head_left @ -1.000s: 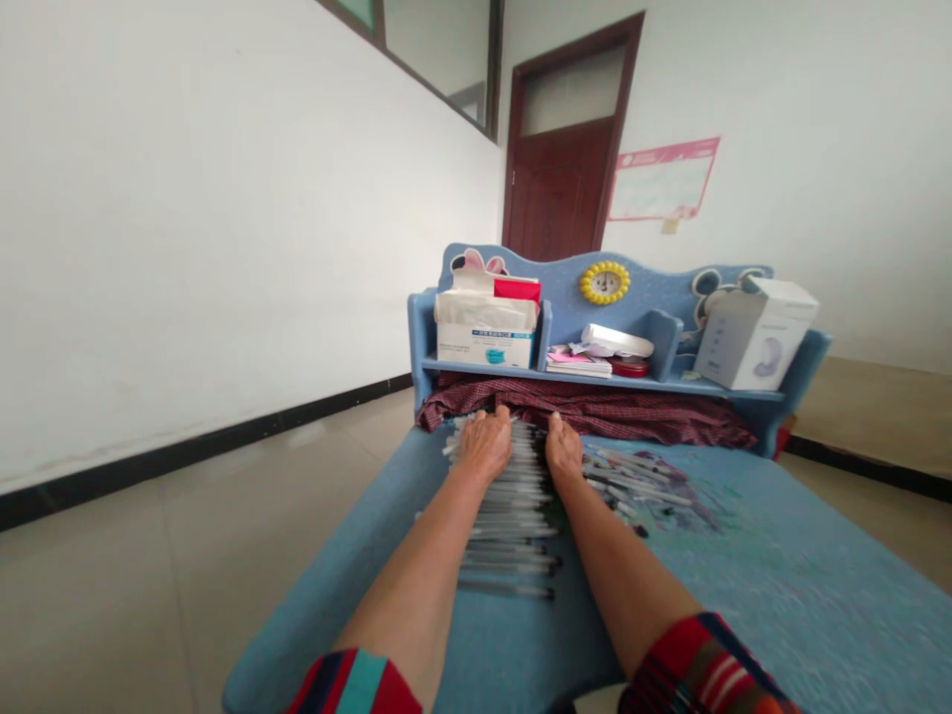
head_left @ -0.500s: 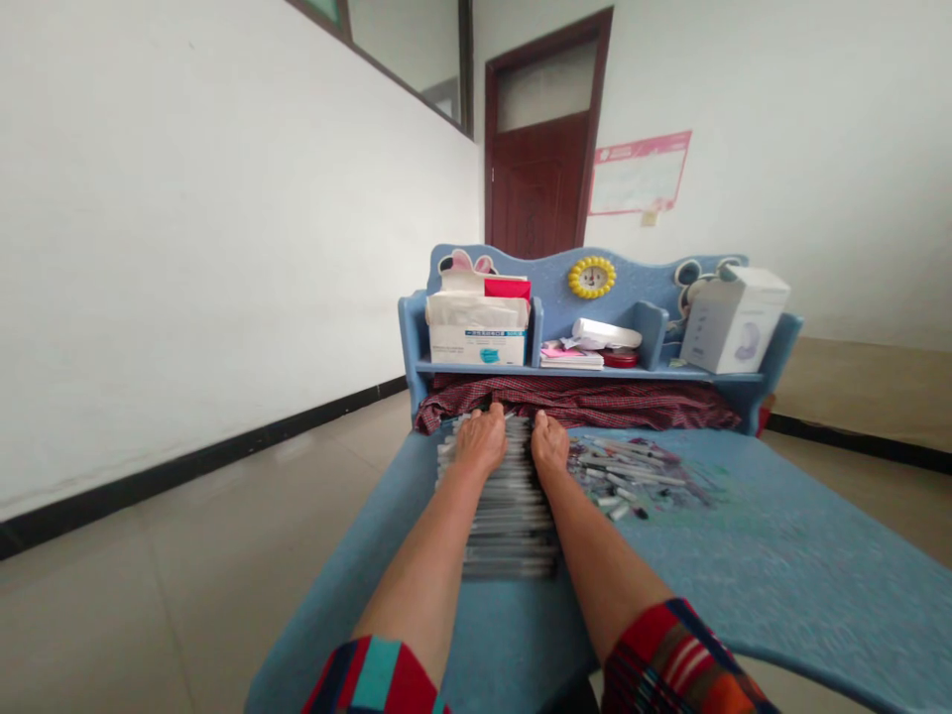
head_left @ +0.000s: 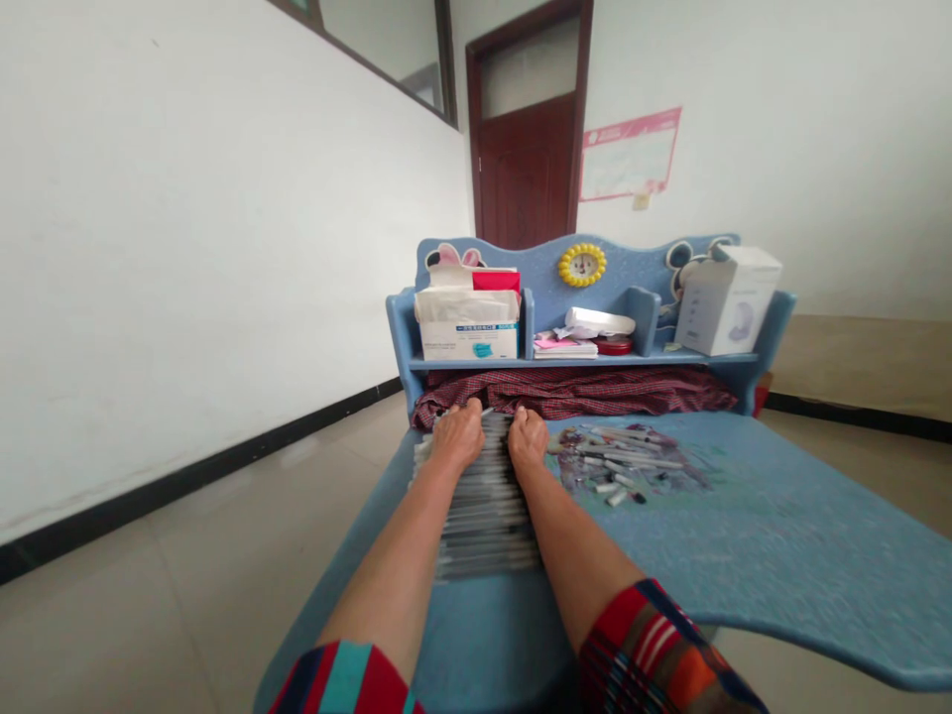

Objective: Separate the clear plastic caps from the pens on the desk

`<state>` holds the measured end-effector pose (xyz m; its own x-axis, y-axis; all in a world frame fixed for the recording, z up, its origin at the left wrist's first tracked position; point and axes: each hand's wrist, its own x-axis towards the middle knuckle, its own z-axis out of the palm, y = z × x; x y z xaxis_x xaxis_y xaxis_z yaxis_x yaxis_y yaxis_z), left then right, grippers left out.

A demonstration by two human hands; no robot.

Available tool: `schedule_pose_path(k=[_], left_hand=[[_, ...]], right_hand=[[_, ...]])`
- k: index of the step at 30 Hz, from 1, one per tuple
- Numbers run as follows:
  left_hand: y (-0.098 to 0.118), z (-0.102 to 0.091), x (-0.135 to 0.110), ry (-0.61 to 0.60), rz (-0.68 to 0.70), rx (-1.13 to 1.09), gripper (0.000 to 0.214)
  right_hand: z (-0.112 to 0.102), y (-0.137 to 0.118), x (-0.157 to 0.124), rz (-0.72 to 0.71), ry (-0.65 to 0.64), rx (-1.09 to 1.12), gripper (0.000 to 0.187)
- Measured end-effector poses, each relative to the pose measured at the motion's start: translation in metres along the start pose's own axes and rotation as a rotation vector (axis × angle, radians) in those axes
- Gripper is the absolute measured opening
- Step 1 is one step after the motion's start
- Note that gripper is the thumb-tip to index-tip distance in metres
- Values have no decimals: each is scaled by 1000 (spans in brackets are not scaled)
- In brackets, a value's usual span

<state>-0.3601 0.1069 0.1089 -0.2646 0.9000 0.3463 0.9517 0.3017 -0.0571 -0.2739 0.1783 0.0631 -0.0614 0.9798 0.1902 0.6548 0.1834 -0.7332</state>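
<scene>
A long row of grey pens [head_left: 487, 521] lies side by side on the blue desk, blurred by motion. Over its far end, my left hand [head_left: 459, 436] is closed, and the pale end of a pen [head_left: 488, 411] sticks out from its fingertips. My right hand [head_left: 528, 436] is closed at the row's far right edge, a short gap from the left; its fingertips are turned away, so what they hold is hidden. Right of that hand, a loose heap of pens and caps [head_left: 629, 458] lies on a stained patch.
A crumpled red checked cloth [head_left: 587, 394] runs along the back, under the desk's shelf [head_left: 461, 365]. On the shelf stand a mask box [head_left: 467, 332], papers [head_left: 565, 347], a red round tin [head_left: 614, 345] and a white box [head_left: 729, 302]. The blue desk [head_left: 744, 526] curves at front right.
The view has shifted a little, so the desk and both hands appear slightly farther left. Both hands stay closed at the far end of the pen row.
</scene>
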Motion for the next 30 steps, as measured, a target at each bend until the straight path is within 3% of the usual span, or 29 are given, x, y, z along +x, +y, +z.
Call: schedule_pose_path(k=[9, 15, 18, 30], left_hand=[[-10, 2, 4, -3, 7, 16, 24], [-16, 3, 4, -4, -16, 22, 26], [-15, 2, 4, -3, -28, 26, 27], [-16, -2, 12, -41, -23, 57, 24]], right_hand=[[8, -12, -4, 39, 64, 41, 26], [8, -19, -9, 40, 70, 70, 38], [4, -18, -8, 47, 65, 73, 31], [-17, -4, 9, -56, -136, 3, 28]])
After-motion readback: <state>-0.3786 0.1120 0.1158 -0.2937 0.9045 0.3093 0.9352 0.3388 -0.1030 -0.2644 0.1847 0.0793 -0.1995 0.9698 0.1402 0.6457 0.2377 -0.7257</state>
